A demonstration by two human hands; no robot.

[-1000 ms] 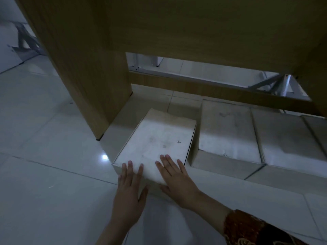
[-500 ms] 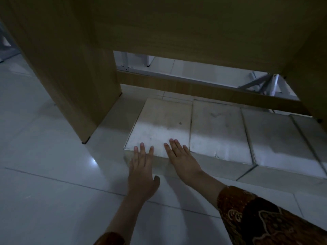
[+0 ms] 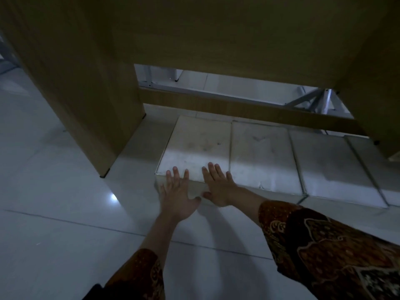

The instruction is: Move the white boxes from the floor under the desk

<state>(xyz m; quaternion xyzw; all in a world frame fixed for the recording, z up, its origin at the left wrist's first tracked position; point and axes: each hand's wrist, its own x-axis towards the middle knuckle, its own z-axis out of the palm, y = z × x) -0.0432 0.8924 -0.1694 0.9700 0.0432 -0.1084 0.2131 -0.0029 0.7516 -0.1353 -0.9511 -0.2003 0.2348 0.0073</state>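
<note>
Several flat white boxes lie side by side on the floor under the wooden desk (image 3: 216, 29). The leftmost white box (image 3: 199, 144) sits flush against the second box (image 3: 262, 152), with a third box (image 3: 331, 165) further right. My left hand (image 3: 178, 194) presses flat against the leftmost box's near face, fingers spread over its top edge. My right hand (image 3: 218, 187) lies flat on the same box's near right corner, fingers apart. Neither hand grips anything.
The desk's left side panel (image 3: 82, 100) stands just left of the boxes, and a low wooden crossbar (image 3: 238, 105) runs behind them. Metal frame legs (image 3: 313, 100) show beyond. The pale tiled floor (image 3: 54, 213) spreads to the left and towards me.
The leftmost box has slid back under the desk and straightened until it lines up against the second box. Both hands followed it forward, staying flat on its near edge.
</note>
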